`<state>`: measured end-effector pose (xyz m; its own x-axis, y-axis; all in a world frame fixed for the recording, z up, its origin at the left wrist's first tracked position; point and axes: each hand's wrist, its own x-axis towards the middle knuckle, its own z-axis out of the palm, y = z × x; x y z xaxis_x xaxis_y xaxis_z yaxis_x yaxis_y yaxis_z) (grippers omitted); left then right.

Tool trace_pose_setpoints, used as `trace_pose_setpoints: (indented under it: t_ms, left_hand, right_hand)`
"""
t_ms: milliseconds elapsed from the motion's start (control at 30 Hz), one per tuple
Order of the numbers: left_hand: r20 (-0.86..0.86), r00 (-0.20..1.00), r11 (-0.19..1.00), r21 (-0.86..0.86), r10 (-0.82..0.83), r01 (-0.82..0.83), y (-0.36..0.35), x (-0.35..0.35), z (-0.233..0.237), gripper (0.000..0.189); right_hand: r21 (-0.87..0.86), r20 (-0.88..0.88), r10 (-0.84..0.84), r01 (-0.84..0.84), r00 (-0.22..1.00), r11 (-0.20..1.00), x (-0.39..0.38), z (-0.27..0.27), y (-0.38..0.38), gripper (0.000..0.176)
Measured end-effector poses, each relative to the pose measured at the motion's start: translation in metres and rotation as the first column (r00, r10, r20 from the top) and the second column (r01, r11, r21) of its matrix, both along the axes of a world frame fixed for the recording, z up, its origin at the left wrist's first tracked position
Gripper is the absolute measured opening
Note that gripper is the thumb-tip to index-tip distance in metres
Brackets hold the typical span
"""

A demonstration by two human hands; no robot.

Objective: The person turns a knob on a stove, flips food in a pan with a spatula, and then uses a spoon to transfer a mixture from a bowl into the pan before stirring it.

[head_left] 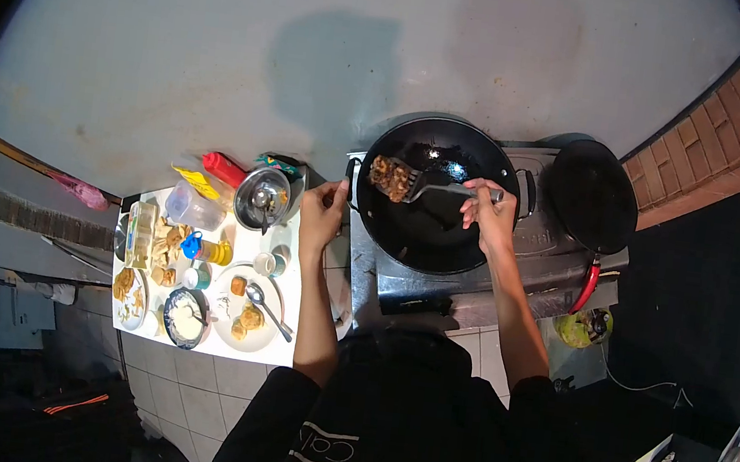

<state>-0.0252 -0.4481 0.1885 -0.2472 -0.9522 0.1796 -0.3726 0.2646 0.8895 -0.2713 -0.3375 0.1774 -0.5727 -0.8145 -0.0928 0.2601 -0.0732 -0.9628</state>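
Note:
A black wok (434, 229) sits on the metal stove, with browned food (388, 178) gathered at its left side. My right hand (489, 210) holds the grey handle of a spatula (448, 190) over the wok, and the spatula's slotted head touches the food. At the wok's left loop handle, my left hand (325, 212) has its fingers pinched together on the handle.
Left of the stove a white table (279, 348) bears a steel bowl (262, 199), a plate (262, 333) with food and a spoon, an oil bottle (217, 252) and several containers. A black pan (591, 197) with a red handle lies right of the wok.

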Motion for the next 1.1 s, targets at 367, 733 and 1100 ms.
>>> trace_pose_setpoints:
  t_ms: [367, 733, 1100]
  left_hand:
    - [0.016, 1.0, 0.999, 0.032, 0.001, -0.001, -0.001, 0.002, -0.003, 0.031]
    - [0.021, 1.0, 0.999, 0.041, 0.006, -0.007, 0.0, 0.001, 0.002, 0.033]
    - [-0.002, 1.0, 1.0, 0.004, -0.005, 0.005, 0.0, 0.001, 0.0, 0.033]
  right_hand:
    - [0.015, 0.071, 0.003, -0.004, 0.998, 1.0, 0.004, -0.005, 0.004, 0.021]
    - [0.01, 0.069, 0.02, -0.021, 0.997, 1.0, 0.002, -0.01, 0.008, 0.021]
    - [0.037, 0.021, 0.056, -0.056, 0.998, 0.998, 0.002, -0.009, 0.012, 0.026]
